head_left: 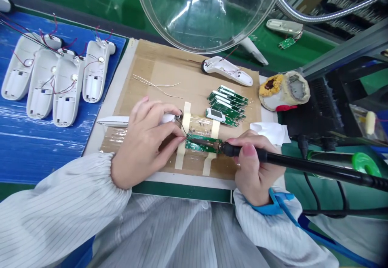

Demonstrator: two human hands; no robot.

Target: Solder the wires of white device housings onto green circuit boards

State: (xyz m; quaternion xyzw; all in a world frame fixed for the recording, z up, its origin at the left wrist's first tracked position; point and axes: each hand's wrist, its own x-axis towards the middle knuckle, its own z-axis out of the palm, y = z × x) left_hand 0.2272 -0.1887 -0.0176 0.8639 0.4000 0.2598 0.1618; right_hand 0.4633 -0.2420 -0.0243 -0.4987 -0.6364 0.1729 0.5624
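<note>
Far left there's a blue sheet [42, 146] with four white housings [68, 94] lying open side up, red and dark leads curling off them. Next to it is a brown cardboard mat [145, 62], with a few loose silvery wires [157, 85] crossed near its top left. Below those, the left hand [148, 134] has thumb and index pinched on a thin dark wire [183, 127] right at the left end of a green circuit board [200, 147]. White plastic pokes out on both sides of that hand, can't tell if it's one piece. The board sits near the lower middle of the mat, between pale tape strips [180, 157]. A big clear round cover [209, 21] hangs over the top. The soldering iron [245, 153] reaches over the board from the right, tip near the wire end, though I can't tell if it's actually touching. The right hand [257, 167] has its fingers wrapped around the handle, with a blue strap [274, 204] on the wrist. Above it are overlapping green boards [227, 104], then white paper [269, 132] and a crusty pot [285, 90] with a yellow sponge.
</note>
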